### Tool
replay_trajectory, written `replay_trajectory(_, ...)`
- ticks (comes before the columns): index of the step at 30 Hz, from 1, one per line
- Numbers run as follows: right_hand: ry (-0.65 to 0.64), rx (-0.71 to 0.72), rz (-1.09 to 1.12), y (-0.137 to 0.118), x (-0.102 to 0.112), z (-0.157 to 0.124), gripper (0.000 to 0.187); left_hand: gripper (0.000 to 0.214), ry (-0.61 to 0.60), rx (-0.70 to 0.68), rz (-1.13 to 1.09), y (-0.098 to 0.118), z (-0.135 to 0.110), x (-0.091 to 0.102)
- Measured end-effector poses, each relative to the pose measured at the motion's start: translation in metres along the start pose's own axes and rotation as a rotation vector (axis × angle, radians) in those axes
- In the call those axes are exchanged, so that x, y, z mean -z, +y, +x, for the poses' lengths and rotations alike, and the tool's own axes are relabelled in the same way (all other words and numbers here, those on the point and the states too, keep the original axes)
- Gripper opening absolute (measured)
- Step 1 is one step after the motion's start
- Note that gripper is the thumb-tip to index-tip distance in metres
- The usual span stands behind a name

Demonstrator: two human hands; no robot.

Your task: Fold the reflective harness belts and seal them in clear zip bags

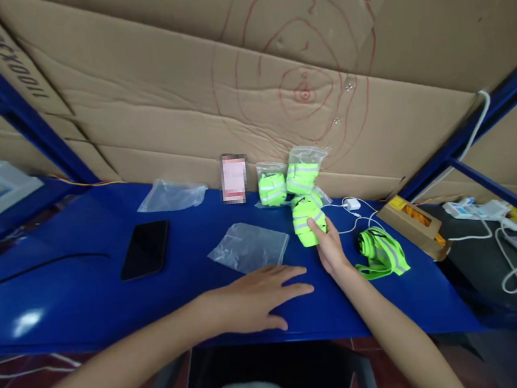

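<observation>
My right hand point(330, 247) is closed around a folded neon-yellow reflective strap point(309, 218) with grey stripes, held above the table. My left hand point(261, 296) holds nothing; its fingers are spread low over the blue surface. Just beyond it lies a flat clear plastic bag point(249, 245). Two more neon bundles sit inside clear bags against the cardboard: a smaller packed strap point(272, 188) and a larger packed strap point(303, 176). To the right of my right forearm rests a loosely coiled reflective strap point(380, 252).
A black phone point(145, 249) and another clear bag point(171, 196) lie on the left of the blue table point(75, 236). A blurred card point(234, 179) leans on the cardboard wall point(164, 117). White cable point(353, 206) and an open cardboard box point(414, 224) occupy the right side.
</observation>
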State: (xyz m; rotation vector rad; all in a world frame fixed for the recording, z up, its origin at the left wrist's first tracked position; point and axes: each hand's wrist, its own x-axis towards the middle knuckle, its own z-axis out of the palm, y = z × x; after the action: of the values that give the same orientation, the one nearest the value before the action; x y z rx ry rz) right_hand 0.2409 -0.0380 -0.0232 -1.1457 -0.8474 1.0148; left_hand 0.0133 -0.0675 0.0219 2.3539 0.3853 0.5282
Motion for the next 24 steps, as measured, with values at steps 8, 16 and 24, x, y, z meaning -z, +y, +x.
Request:
replay_trajectory(8, 0.013, -0.030, 0.015, -0.002, 0.000, 0.000, 0.065, 0.102, 0.044, 0.127, -0.001, -0.080, 0.019, 0.020)
replay_trajectory(16, -0.100, -0.143, -0.032, -0.016, 0.002, 0.001, 0.060, 0.104, 0.322, 0.162, 0.018, -0.087, 0.015, 0.020)
replay_trajectory(24, -0.554, -0.047, -0.511, -0.028, 0.010, -0.002, 0.055, 0.107, 0.236, 0.137, 0.393, -0.085, 0.013, 0.019)
